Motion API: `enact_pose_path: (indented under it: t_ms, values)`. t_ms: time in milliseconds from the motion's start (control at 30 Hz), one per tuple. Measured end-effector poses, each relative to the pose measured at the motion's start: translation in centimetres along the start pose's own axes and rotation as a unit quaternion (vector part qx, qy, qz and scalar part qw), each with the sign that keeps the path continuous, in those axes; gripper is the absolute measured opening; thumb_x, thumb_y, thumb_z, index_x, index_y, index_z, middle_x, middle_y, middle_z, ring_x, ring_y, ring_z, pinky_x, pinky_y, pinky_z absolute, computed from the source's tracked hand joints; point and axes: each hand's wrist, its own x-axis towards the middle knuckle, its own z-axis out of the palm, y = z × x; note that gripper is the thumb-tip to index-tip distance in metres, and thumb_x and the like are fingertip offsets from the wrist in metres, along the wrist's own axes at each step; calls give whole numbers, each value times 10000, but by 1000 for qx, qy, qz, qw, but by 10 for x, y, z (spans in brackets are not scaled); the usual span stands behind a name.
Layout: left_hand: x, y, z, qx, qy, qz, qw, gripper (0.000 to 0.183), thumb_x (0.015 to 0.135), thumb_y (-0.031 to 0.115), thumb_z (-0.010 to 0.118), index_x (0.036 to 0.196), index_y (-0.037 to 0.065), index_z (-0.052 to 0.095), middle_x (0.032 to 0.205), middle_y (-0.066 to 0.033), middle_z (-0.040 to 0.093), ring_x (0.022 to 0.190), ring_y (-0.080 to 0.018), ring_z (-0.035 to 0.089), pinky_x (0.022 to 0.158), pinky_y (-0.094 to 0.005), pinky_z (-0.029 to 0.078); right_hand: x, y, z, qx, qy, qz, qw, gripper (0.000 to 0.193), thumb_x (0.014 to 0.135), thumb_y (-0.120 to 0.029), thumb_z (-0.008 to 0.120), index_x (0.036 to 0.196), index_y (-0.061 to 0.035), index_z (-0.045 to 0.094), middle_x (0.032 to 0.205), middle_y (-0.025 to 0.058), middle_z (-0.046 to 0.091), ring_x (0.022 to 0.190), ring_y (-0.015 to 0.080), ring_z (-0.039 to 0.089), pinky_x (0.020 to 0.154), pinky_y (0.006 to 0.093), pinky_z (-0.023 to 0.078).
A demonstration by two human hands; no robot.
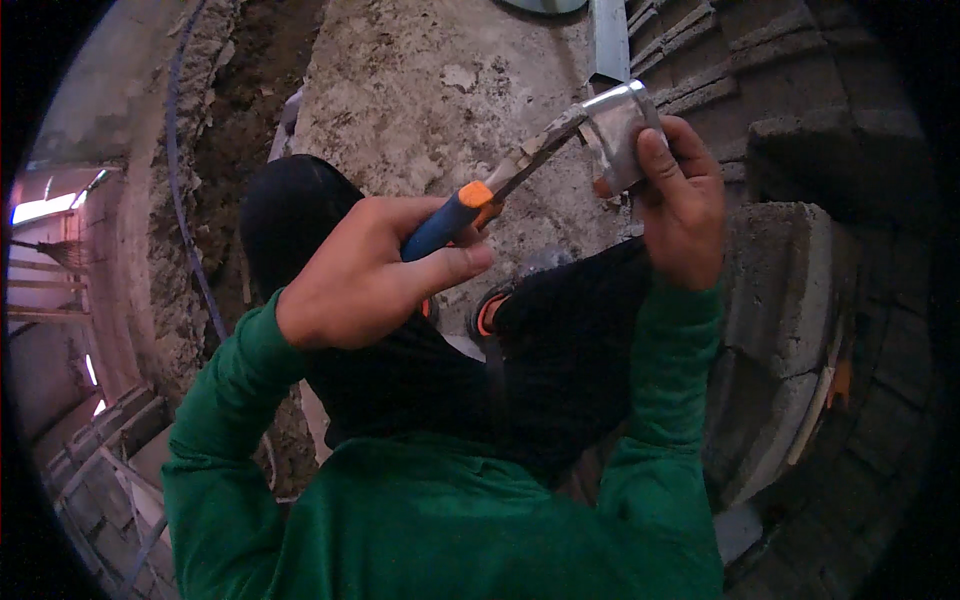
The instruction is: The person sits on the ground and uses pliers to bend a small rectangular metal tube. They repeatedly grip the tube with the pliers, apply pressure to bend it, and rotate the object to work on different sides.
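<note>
My left hand (375, 262) is closed round the blue and orange handles of a pair of tin snips (530, 155). Their long metal jaws point up and to the right and meet the edge of a short, bent piece of shiny sheet metal (617, 130). Whether the blades bite into it cannot be made out. My right hand (685, 200) grips that metal piece from its right side, thumb in front and fingers behind. Both hands are raised above my knees, and the lower handle is partly hidden by my left fingers.
A long grey metal profile (609, 40) lies beyond my right hand. Stacked concrete blocks (775, 290) stand at the right. Left of my leg a dark hose (175, 150) runs along a dirt trench (250, 120). Rough concrete floor (400, 100) stretches ahead.
</note>
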Motion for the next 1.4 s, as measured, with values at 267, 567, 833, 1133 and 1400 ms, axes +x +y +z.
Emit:
enact_pose_path:
  t_ms: [267,567,833,1133,1400]
  values:
    - [-12,5,2,-74,-60,-67,993,293,938,258,763,981,-25,703,753,21,604,739,-72,568,655,-292,457,-2,-8,-8,70,-64,-29,995,243,1036,-158,654,1197,24,669,1071,101,731,911,198,723,736,408,657]
    - [-14,-3,25,-124,-59,-7,991,190,936,152,735,967,-29,686,811,-14,659,803,-85,610,727,-285,494,-2,-9,-12,39,-51,-67,996,261,1047,-194,633,1226,-6,665,1068,104,732,890,231,734,689,430,650]
    - [4,-8,39,-56,31,58,996,221,894,144,724,1034,-25,694,838,-18,677,714,-69,577,637,-253,453,4,-7,-13,31,-5,-55,998,244,1022,-185,677,1183,-5,707,1065,115,753,836,248,749,682,423,652]
    - [15,-14,43,-83,16,159,984,155,877,99,719,971,-17,674,743,-51,636,676,-123,625,622,-302,493,8,-1,-18,131,-75,-102,983,236,1049,-177,620,1207,-18,695,1050,124,748,827,276,739,753,497,626]
    - [12,-4,44,-164,-57,52,984,201,912,164,718,999,-14,682,757,-20,642,647,-95,598,591,-271,467,8,1,-17,142,-75,-111,981,266,1063,-198,593,1243,-25,686,1070,137,749,839,282,735,770,506,615]
